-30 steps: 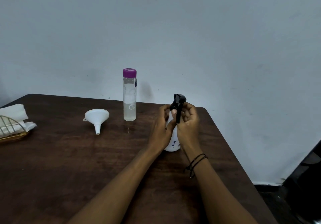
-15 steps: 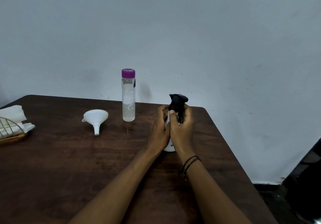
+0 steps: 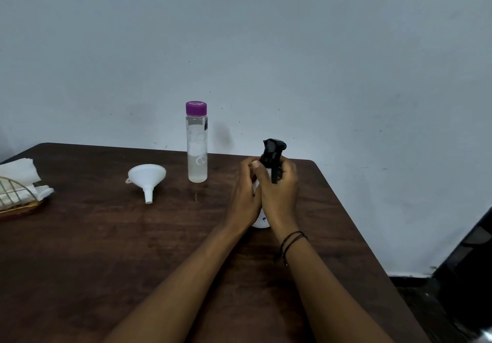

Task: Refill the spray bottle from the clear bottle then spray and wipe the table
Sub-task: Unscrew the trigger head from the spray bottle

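Note:
A white spray bottle [image 3: 261, 221] with a black trigger head [image 3: 273, 149] stands upright on the dark wooden table [image 3: 106, 249]. My left hand [image 3: 245, 196] wraps its white body. My right hand [image 3: 279, 191] grips the neck and black trigger head; most of the bottle is hidden behind both hands. A clear bottle [image 3: 197, 151] with a purple cap stands capped to the left, about a third full of clear liquid. A white funnel [image 3: 147, 179] lies tipped on its rim further left.
A wire holder with white paper napkins [image 3: 18, 183] sits at the table's left edge. The wall stands right behind the table's far edge. The right table edge drops off beside a dark object [image 3: 471, 263] on the floor.
The black trigger head has turned between frames, with my right hand shifting its grip around the neck. The bottle stays in place on the table.

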Demonstrator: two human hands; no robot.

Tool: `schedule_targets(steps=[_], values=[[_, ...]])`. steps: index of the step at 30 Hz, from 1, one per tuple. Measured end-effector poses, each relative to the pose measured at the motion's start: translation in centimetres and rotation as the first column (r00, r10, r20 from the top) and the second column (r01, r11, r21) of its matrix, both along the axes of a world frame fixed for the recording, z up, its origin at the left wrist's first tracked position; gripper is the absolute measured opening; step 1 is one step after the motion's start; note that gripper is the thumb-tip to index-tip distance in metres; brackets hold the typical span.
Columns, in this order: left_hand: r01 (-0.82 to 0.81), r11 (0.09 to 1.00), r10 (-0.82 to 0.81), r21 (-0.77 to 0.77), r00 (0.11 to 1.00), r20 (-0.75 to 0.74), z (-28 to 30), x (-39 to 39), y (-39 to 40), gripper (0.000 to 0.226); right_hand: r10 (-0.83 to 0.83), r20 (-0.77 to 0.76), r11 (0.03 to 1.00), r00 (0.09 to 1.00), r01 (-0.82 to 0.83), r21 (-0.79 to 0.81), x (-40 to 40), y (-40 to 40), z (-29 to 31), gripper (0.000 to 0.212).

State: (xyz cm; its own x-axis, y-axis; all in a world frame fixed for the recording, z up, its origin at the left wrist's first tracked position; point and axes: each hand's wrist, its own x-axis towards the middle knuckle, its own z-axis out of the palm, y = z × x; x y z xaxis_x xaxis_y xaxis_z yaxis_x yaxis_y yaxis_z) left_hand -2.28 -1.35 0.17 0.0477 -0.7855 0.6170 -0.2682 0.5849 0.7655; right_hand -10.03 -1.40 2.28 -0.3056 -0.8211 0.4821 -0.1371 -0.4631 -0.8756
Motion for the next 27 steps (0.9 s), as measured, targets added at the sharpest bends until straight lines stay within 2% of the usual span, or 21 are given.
schedule_targets(steps=[4, 8, 11, 13, 16, 20, 23, 27], values=[[0.023, 1.0, -0.023, 0.003, 1.0, 0.005, -0.09, 0.12, 0.16, 0.038, -0.039, -0.065, 0.999, 0.997, 0.037, -0.036, 0.15, 0.03, 0.19, 0.002], [0.043, 0.999, -0.043, 0.008, 0.999, 0.017, -0.27, 0.27, 0.11, 0.047, -0.014, -0.08, 0.999, 0.997, 0.01, -0.047, 0.54, 0.3, 0.09, 0.022], [0.013, 1.0, -0.013, -0.017, 1.0, 0.021, -0.04, 0.08, 0.14, 0.031, 0.014, 0.011, 0.999, 1.0, -0.013, -0.036, 0.61, 0.47, 0.11, 0.038], [-0.009, 0.999, 0.01, -0.04, 1.0, 0.018, -0.06, 0.03, -0.01, 0.028, -0.028, 0.044, 0.998, 0.999, 0.03, -0.047, 0.53, 0.37, 0.09, 0.03], [-0.007, 0.999, 0.008, -0.035, 1.0, 0.012, -0.36, 0.04, -0.19, 0.034, -0.067, 0.03, 0.995, 0.997, 0.068, -0.068, 0.42, -0.02, -0.18, 0.014], [-0.007, 0.999, 0.008, -0.052, 1.0, 0.015, -0.29, 0.04, -0.04, 0.035, -0.092, -0.004, 0.993, 0.996, 0.091, -0.08, 0.24, -0.08, -0.33, 0.017], [-0.043, 0.994, 0.049, -0.098, 0.997, 0.052, -0.46, 0.09, -0.29, 0.032, -0.094, -0.023, 0.992, 0.995, 0.092, -0.082, 0.38, 0.19, -0.14, 0.028], [-0.034, 0.996, 0.038, -0.078, 0.998, 0.051, -0.59, 0.09, -0.28, 0.035, -0.142, 0.01, 0.987, 0.99, 0.142, -0.072, 0.45, 0.28, 0.42, 0.015]])
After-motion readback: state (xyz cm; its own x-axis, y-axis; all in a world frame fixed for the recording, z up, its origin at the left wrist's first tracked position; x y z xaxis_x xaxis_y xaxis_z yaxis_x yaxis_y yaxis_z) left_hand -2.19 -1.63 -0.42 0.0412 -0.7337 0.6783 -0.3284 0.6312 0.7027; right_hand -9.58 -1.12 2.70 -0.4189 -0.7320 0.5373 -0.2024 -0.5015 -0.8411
